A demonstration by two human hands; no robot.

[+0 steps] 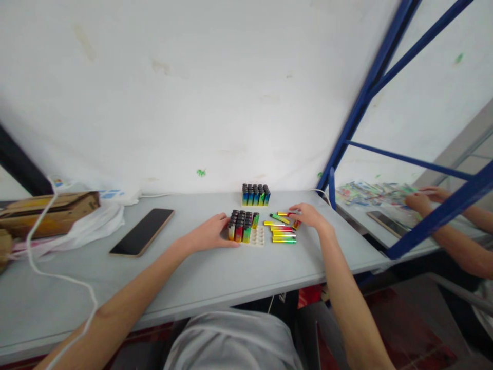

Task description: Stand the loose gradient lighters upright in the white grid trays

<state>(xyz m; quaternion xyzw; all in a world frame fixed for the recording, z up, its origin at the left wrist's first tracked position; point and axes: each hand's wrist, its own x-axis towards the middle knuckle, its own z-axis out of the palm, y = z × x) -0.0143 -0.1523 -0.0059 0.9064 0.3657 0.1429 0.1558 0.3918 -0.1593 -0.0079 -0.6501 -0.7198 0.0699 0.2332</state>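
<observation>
My left hand is closed around the left side of a block of upright lighters, thumb at the front and fingers behind. These lighters have black tops and shiny coloured bodies, and stand in a white holder tray with bare round sockets on its right. To the right of the tray, several loose lighters lie flat in yellow, green and red. Over their far right end, my right hand has its fingers bent together at a red-and-yellow lighter; the fingertips are partly hidden.
Against the wall stands another filled block of lighters. A phone, a cardboard box, plastic bags and a white cable are on the left. Beyond the blue metal frame, another person's hands hover over a littered table.
</observation>
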